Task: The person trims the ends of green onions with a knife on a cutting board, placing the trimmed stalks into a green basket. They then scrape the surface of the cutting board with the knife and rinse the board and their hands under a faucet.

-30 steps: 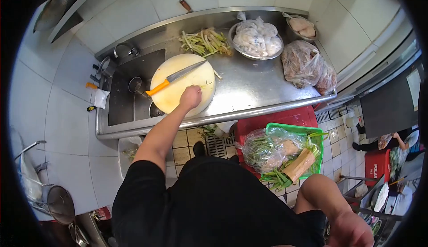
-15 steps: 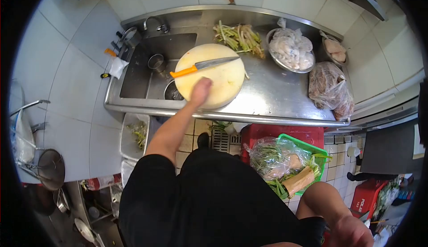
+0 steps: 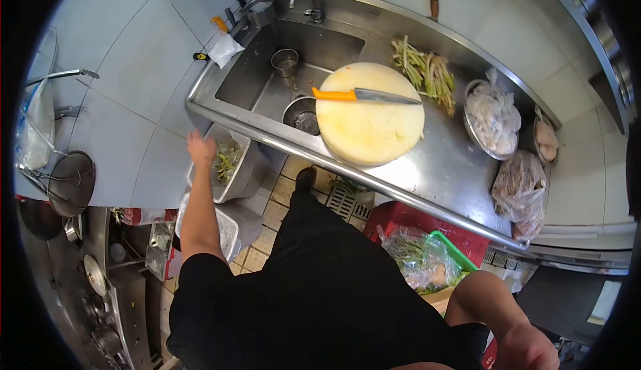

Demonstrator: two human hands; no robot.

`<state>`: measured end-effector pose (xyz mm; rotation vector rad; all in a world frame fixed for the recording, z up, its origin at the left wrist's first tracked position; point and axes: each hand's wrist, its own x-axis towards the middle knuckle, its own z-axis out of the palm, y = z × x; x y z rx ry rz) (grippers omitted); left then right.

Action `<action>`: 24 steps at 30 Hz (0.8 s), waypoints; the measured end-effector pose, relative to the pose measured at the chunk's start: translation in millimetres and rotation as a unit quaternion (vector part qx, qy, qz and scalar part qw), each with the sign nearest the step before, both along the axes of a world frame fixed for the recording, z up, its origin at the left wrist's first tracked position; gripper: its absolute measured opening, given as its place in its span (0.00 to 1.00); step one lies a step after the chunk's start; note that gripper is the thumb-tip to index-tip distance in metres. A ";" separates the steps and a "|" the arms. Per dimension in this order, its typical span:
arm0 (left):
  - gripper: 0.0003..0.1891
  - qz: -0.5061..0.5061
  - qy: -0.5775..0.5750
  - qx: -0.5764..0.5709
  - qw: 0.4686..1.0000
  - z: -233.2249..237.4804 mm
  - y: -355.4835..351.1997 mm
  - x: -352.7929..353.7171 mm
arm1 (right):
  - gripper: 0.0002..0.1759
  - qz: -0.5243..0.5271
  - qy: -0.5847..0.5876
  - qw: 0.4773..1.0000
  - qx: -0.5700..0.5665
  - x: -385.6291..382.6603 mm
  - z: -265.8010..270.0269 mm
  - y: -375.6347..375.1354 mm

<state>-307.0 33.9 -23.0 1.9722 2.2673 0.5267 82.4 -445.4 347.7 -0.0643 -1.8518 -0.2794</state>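
Observation:
Over the rim of a light bin [image 3: 252,163] with green scraps [image 3: 228,161] inside, my left hand [image 3: 201,148] is open, and nothing shows in it. My right hand [image 3: 529,347] is low at the right edge, its fingers hidden or cut off. On the steel counter lies a round cutting board [image 3: 370,129], partly over the sink edge. A knife with an orange handle [image 3: 335,95] rests across the board. Behind it is a pile of green stalks [image 3: 427,73].
A sink [image 3: 257,79] with a metal cup [image 3: 285,61] is at the left. Bowls of bagged food [image 3: 493,117] and a plastic bag of brown food [image 3: 518,186] stand at the right. Below sits a green crate [image 3: 455,251] with bagged greens.
My left hand has moved from the cutting board's near edge left to the bin. The view has turned left, so the counter appears tilted. My right hand looks unchanged.

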 end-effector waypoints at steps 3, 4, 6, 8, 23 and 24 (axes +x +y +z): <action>0.26 -0.138 -0.030 0.077 0.987 -35.2 21.4 36.3 | 0.10 0.041 0.064 0.997 0.000 -11.5 -2.0 29.5; 0.25 -0.170 -0.038 0.080 0.981 -44.4 26.2 53.2 | 0.10 0.034 0.059 0.998 -0.003 -16.6 0.0 49.1; 0.24 -0.240 -0.091 0.065 0.964 -68.6 44.8 82.9 | 0.09 0.136 0.036 0.988 -0.057 -28.0 4.7 92.1; 0.23 -0.296 -0.135 -0.008 0.945 -76.2 63.5 111.5 | 0.09 0.111 0.026 0.992 -0.057 -34.1 10.7 125.0; 0.23 -0.390 -0.190 -0.179 0.883 -66.5 271.8 273.2 | 0.15 0.181 0.135 0.960 -0.164 -51.2 15.3 321.4; 0.23 -0.400 -0.196 -0.162 0.881 -69.8 287.8 292.1 | 0.12 0.160 0.192 0.940 -0.232 -43.9 -5.3 310.6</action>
